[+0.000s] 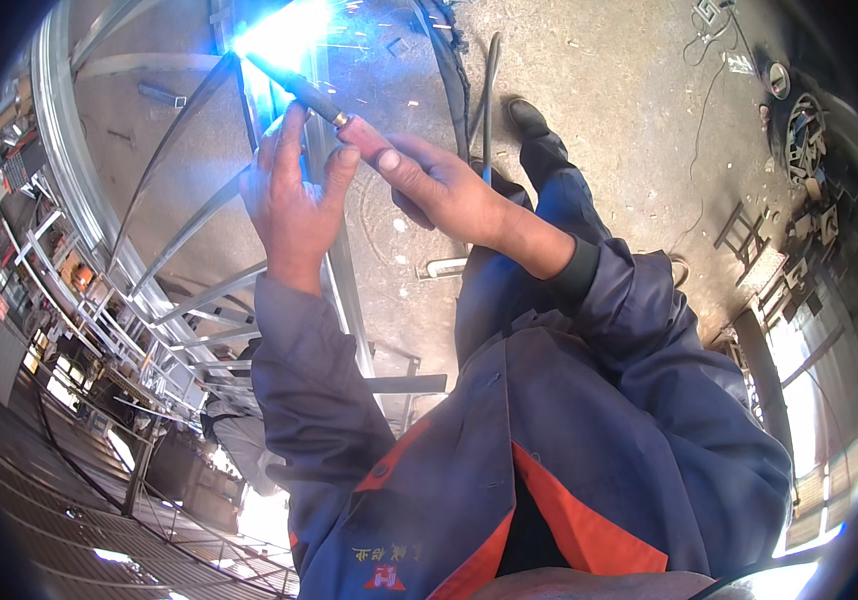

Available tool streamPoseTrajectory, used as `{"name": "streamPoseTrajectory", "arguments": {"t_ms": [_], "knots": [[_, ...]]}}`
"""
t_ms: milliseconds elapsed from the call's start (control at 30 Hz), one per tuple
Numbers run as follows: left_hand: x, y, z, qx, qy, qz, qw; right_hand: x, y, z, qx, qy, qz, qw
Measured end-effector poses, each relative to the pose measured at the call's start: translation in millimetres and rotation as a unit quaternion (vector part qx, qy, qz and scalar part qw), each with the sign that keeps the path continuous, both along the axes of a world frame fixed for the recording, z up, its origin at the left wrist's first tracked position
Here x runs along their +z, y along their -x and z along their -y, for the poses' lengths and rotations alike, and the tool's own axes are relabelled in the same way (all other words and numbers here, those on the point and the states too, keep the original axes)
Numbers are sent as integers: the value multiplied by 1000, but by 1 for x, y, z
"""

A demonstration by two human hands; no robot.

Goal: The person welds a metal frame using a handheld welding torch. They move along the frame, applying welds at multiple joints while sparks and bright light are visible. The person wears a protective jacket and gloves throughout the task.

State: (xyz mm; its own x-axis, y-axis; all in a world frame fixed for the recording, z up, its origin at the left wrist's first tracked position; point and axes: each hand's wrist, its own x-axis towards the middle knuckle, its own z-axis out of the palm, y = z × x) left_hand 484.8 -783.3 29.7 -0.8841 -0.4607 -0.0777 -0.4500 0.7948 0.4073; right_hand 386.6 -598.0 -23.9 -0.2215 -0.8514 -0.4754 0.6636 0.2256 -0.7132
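My right hand (441,192) is wrapped around the red handle of a welding torch (365,141), thumb along its top. The torch's dark neck slants up and left to a brilliant blue-white arc, with sparks flying to the right. My left hand (297,195) is beside the neck, its fingers extended and thumb apart. Its index fingertip touches or nearly touches the neck. Beneath that hand runs a long metal rail (346,300) of a frame with several curved flat bars (189,225). Glare hides the joint under the arc.
Another long metal rail (71,150) borders the frame on the left. A dark hose (489,100) lies on the concrete floor near my shoe (527,117). At right are a basket of metal scraps (805,140) and a small metal frame (742,233). Stacked metalwork crowds the far left.
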Motion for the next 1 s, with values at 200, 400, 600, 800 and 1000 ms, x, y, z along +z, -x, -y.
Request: {"name": "streamPoseTrajectory", "arguments": {"t_ms": [200, 400, 600, 800, 1000], "knots": [[-3, 0, 2, -16, 9, -14, 1000, -2, 0, -1, 13, -12, 12, 1000], [-2, -1, 3, 1, -21, -5, 1000, -4, -2, 0, -1, -4, -16, 1000], [0, 3, 2, -17, -24, -11, 1000, -2, -3, 2, -30, 36, 11, 999], [-2, 0, 1, -6, 16, 6, 1000, -2, -4, 3, -22, 7, 32, 999], [0, 0, 1, 13, -16, 16, 1000, -5, -4, 3, -27, 28, 3, 999]]}}
